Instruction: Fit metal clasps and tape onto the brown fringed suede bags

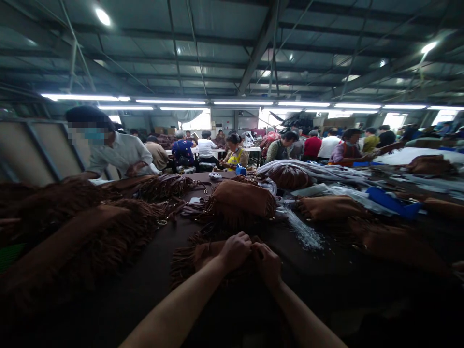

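Observation:
A brown fringed bag lies on the dark table right in front of me, its strips spread toward the left. My left hand rests over its upper part with the fingers curled closed on its edge. Close beside it, nearly touching, my right hand is pinched at the same edge. What sits between the fingertips is too dark and small to make out beyond the brown material. Just behind my hands stands a stack of similar brown fringed bags.
Long piles of brown fringed bags line the left side. To the right are a bundle of clear plastic strands, more brown bags and a blue object. A masked co-worker stands at the left; several people sit further back.

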### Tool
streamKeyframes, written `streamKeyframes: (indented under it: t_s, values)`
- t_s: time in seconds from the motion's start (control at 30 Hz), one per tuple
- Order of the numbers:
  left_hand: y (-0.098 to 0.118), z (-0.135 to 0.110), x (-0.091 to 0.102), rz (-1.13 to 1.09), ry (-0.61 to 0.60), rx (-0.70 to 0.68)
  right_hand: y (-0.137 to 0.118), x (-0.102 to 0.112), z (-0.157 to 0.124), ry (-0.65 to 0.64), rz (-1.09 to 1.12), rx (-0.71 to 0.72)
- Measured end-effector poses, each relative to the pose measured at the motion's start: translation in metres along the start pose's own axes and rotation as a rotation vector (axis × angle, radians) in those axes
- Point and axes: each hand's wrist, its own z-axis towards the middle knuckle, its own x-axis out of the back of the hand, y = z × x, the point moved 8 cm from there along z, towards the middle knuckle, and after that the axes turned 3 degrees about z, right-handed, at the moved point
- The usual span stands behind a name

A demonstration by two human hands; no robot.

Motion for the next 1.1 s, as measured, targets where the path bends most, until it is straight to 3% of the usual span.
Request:
streamKeyframes:
  t_s: [0.13,0.27,0.37,0.43,0.6,0.77,0.93,1.1]
  values:
    - [-0.002,0.000,-0.005,0.003,-0.019,-0.008,-0.004,-0.001,0.000,-0.008,0.024,0.010]
    - [-0.010,-0.003,-0.017,-0.059,-0.012,0.102,-0.009,-0.001,0.000,-0.029,0.017,0.013]
    - [-0.014,-0.008,-0.021,-0.155,-0.080,0.170,-0.010,-0.002,0.002,-0.043,-0.005,0.002]
    - [-0.013,-0.014,-0.016,-0.205,-0.122,0.147,-0.007,-0.002,0.003,-0.052,-0.011,-0.028]
    - [-0.021,-0.046,0.000,-0.104,-0.021,0.296,0.003,-0.006,0.004,-0.071,-0.048,-0.090]
    - [-0.009,-0.061,-0.011,-0.156,-0.099,0.154,0.002,-0.008,0.005,-0.083,-0.056,-0.068]
    - [-0.011,-0.060,-0.006,-0.160,-0.100,0.178,0.005,-0.005,0.003,-0.071,-0.049,-0.094]
    - [0.002,-0.071,0.009,-0.073,0.056,0.280,0.008,-0.003,-0.001,-0.063,-0.083,-0.065]
